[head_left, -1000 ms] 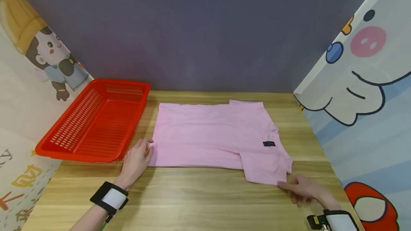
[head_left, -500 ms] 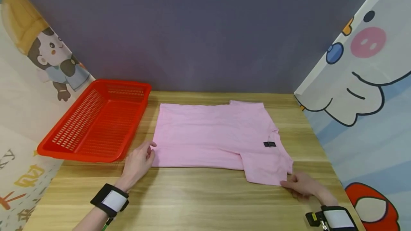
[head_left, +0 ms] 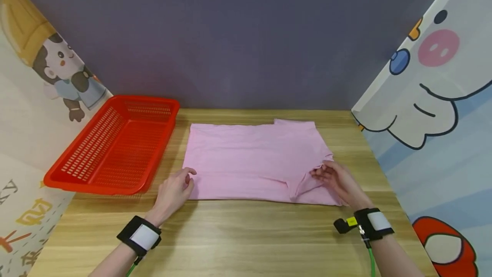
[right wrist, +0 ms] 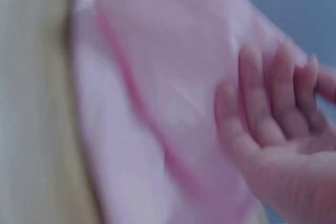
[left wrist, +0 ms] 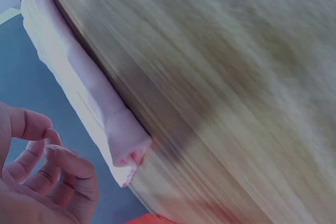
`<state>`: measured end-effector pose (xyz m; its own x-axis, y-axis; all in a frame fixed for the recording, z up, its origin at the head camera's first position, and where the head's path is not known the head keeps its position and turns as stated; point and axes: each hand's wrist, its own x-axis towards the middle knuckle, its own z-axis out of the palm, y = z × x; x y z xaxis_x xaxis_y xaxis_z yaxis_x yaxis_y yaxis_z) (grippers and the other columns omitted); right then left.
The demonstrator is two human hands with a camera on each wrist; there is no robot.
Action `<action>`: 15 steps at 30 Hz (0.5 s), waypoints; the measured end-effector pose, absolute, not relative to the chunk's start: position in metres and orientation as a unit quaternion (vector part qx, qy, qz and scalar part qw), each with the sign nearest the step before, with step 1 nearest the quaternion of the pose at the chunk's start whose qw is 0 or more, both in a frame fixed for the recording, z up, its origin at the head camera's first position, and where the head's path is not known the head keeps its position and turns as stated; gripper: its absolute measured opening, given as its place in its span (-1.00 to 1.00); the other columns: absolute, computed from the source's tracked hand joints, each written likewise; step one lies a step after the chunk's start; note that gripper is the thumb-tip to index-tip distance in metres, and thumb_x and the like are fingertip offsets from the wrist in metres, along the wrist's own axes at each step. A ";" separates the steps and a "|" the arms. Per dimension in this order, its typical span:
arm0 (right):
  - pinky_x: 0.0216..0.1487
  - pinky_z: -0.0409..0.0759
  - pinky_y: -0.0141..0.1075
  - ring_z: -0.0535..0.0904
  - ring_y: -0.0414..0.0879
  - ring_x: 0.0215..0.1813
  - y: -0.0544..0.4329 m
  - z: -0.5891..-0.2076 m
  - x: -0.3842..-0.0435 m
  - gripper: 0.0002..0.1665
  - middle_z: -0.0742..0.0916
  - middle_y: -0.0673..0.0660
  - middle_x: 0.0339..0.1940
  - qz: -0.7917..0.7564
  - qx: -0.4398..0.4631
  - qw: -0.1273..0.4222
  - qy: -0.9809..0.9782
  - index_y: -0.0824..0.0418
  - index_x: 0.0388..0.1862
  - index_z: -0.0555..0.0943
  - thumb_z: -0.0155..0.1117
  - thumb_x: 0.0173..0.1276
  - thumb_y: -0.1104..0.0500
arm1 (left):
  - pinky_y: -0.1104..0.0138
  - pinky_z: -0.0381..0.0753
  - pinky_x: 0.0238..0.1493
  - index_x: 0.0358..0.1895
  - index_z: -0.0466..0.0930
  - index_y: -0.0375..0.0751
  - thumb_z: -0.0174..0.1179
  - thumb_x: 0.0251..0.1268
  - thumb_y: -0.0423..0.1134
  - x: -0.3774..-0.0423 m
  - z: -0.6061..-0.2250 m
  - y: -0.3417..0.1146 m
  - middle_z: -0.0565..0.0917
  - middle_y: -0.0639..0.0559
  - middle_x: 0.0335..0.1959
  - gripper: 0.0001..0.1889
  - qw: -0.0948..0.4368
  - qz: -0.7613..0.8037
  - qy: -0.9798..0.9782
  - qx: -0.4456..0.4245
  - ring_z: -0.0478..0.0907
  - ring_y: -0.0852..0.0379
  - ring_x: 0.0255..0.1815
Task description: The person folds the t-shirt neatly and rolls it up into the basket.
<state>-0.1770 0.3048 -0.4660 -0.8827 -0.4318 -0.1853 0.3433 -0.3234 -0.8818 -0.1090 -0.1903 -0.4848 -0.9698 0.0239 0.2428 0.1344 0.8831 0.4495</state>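
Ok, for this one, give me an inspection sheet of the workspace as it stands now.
Surface: wood-grain table, partly covered.
Job's things: pink shirt, lying flat apart from its near sleeve, which is folded back towards the collar.
Clutter: nothing seen; a red basket, with nothing visible in it, is at the left.
Left hand: at the shirt's hem, fingers loosely curled, nothing seen in its grasp.
Right hand: pinches the folded sleeve.
Cables: a green cable at the right wrist, another at the left.
Surroundings: dark wall behind, cartoon-printed panels either side.
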 end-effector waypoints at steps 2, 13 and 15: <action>0.26 0.62 -0.21 0.77 -0.03 0.05 0.298 -0.470 -0.190 -0.57 0.82 0.13 -0.18 -0.861 0.005 0.239 0.449 0.20 -0.27 0.62 -0.18 0.68 0.16 | 0.34 0.31 -0.62 -0.12 0.64 -0.11 0.18 0.28 -0.33 -0.111 -0.485 -0.187 0.53 0.09 -0.51 -0.84 0.111 -0.238 -0.964 -0.044 0.39 0.17 -0.56; 0.65 0.08 -0.24 0.24 -0.16 0.61 0.285 -0.498 -0.219 -0.66 0.65 0.01 0.30 -0.916 0.162 0.185 0.317 0.05 0.27 0.46 0.03 0.60 0.07 | 0.34 0.33 -0.57 -0.11 0.64 -0.11 0.19 0.27 -0.35 -0.114 -0.487 -0.182 0.53 0.08 -0.50 -0.84 0.102 -0.235 -0.966 -0.044 0.39 0.15 -0.54; 0.61 0.16 -0.22 0.35 -0.15 0.55 0.286 -0.499 -0.215 -0.60 0.66 -0.03 0.27 -0.893 0.112 0.180 0.396 0.05 0.35 0.43 0.03 0.60 0.08 | 0.34 0.35 -0.54 -0.12 0.64 -0.12 0.19 0.26 -0.36 -0.115 -0.490 -0.183 0.53 0.07 -0.50 -0.84 0.109 -0.234 -0.965 -0.052 0.40 0.14 -0.52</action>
